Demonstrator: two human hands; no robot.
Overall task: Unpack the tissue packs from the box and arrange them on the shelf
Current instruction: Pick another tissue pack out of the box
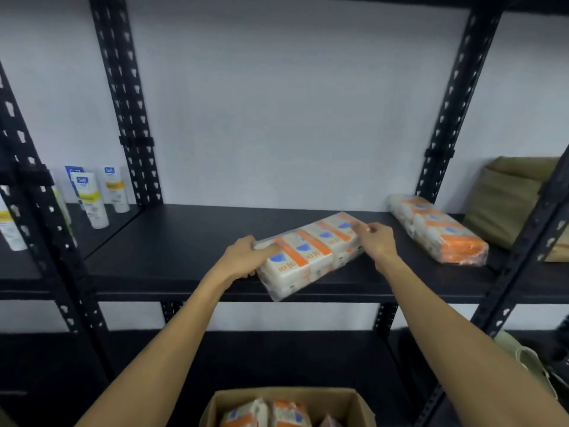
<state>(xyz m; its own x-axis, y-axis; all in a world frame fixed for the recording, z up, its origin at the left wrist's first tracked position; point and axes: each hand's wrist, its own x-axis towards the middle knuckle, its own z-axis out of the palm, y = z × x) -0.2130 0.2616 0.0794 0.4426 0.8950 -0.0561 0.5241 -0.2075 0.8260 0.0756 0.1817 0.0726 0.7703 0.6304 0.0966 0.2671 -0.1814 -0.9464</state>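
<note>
Several white squeeze tubes with yellow bands and blue labels (92, 198) stand upright at the far left, on the neighbouring bay of the black metal shelf (184, 241) with its perforated uprights. Moving right, the left hand (246, 257) grips the near-left end of a clear-wrapped white, orange and blue tissue pack (311, 251), thumb on top and fingers curled under its edge. That pack lies diagonally on the shelf board, its near corner jutting just over the front lip. The right hand (375, 241) rests on the pack's far-right end, fingertips pinching at the top wrap near the corner. Further right, a second tissue pack of the same kind (437, 229) lies flat on the same board, apart from the held one and angled toward the back wall. Beside it at the far right sits a folded olive-green fabric bundle (505, 198). Below, at the bottom centre, an open brown cardboard box (354, 402) holds more tissue packs (264, 414), standing on end inside it.
</note>
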